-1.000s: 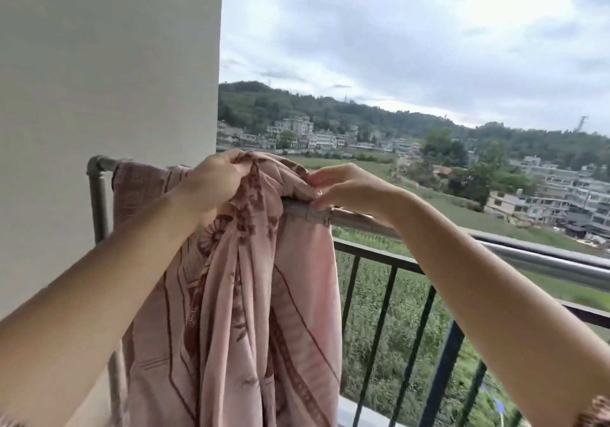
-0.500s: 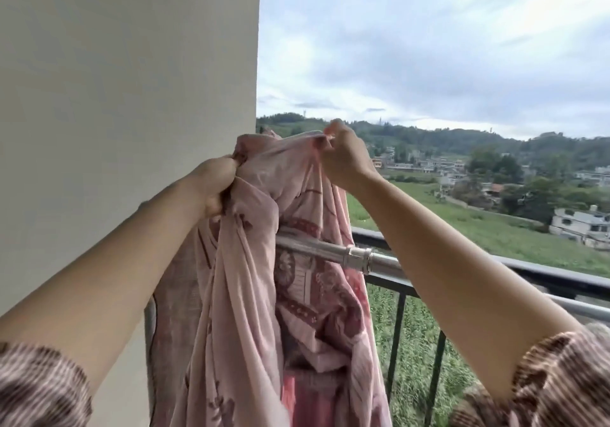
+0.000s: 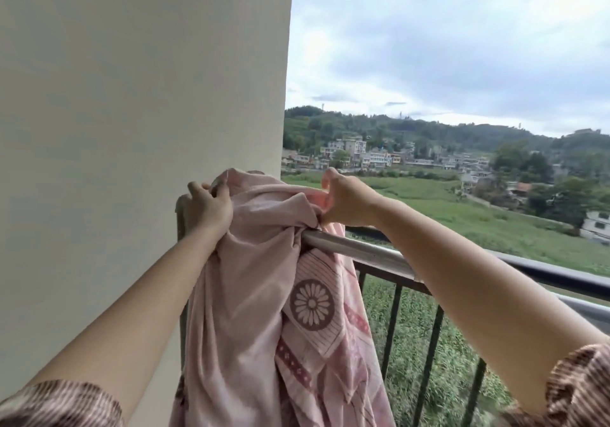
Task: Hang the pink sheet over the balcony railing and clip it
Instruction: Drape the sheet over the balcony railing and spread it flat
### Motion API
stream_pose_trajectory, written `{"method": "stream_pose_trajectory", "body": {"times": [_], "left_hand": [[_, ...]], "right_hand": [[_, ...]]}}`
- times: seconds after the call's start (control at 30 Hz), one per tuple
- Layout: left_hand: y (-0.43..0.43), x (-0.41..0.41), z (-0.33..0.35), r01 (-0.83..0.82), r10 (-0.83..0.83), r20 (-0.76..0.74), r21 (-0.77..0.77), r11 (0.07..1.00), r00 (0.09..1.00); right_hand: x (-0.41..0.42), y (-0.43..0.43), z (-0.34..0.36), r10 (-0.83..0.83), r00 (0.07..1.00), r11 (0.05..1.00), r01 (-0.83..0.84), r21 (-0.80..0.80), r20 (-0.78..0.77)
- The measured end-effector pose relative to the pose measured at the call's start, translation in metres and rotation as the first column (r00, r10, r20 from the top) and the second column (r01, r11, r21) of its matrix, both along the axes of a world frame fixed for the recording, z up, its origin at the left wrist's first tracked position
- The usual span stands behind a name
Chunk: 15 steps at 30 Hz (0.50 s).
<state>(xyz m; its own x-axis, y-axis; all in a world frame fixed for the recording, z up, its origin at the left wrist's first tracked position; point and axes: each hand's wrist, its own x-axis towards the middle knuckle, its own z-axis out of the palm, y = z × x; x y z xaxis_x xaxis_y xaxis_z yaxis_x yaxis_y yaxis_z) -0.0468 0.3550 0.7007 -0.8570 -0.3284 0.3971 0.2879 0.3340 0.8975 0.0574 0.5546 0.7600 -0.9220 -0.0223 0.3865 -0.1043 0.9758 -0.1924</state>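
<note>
The pink sheet (image 3: 251, 301), patterned with maroon flowers and bands, hangs bunched over the left end of the metal balcony rail (image 3: 363, 251) beside the wall. My left hand (image 3: 206, 208) grips the sheet's top fold at the wall side. My right hand (image 3: 346, 200) pinches the bunched cloth just above the rail. The sheet's long part falls down the near side of the rail. No clip shows in view.
A plain cream wall (image 3: 132, 129) fills the left half. The dark railing with vertical bars (image 3: 432, 344) runs off to the right. Beyond it lie a green field, houses and hills.
Both hands have come down with the sheet's top, from held up above the rail to bunched on it. The view has shifted left toward the wall.
</note>
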Motion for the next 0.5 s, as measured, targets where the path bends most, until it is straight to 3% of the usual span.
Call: {"method": "stream_pose_trajectory", "body": {"times": [0.07,0.1,0.17,0.23,0.3,0.33,0.4,0.5], "left_hand": [[0.006,0.038,-0.012,-0.126,0.096,-0.306,-0.081,0.989,0.947],[0.009,0.057,-0.022,-0.154,0.066,-0.472,-0.150,0.977,0.879],[0.016,0.090,-0.048,-0.143,-0.124,-0.608,-0.372,0.917,0.784],[0.026,0.101,-0.073,-0.221,-0.210,-0.563,-0.600,0.769,0.799],[0.034,0.097,-0.084,-0.271,-0.145,-0.444,-0.741,0.615,0.884],[0.033,0.094,-0.083,-0.266,-0.135,-0.415,-0.767,0.583,0.900],[0.027,0.089,-0.073,-0.212,-0.198,-0.421,-0.744,0.633,0.885],[0.011,0.083,-0.054,-0.002,-0.274,-0.380,-0.589,0.808,0.884]], "right_hand": [[0.008,-0.001,-0.001,-0.036,0.996,0.998,0.041,0.057,-0.080],[0.011,-0.002,-0.003,-0.018,0.999,0.999,0.019,0.030,-0.041],[0.017,-0.006,-0.006,0.009,0.994,1.000,-0.009,0.002,0.112],[0.019,-0.012,-0.011,-0.011,0.992,0.996,0.000,0.094,0.124],[0.019,-0.019,-0.018,-0.021,0.999,0.994,0.024,0.110,-0.031],[0.019,-0.022,-0.020,-0.026,0.995,0.996,0.034,0.079,-0.099],[0.016,-0.024,-0.023,-0.064,0.988,0.996,0.072,0.048,-0.143],[0.013,-0.021,-0.017,-0.126,0.984,0.990,0.133,0.047,-0.130]]}}
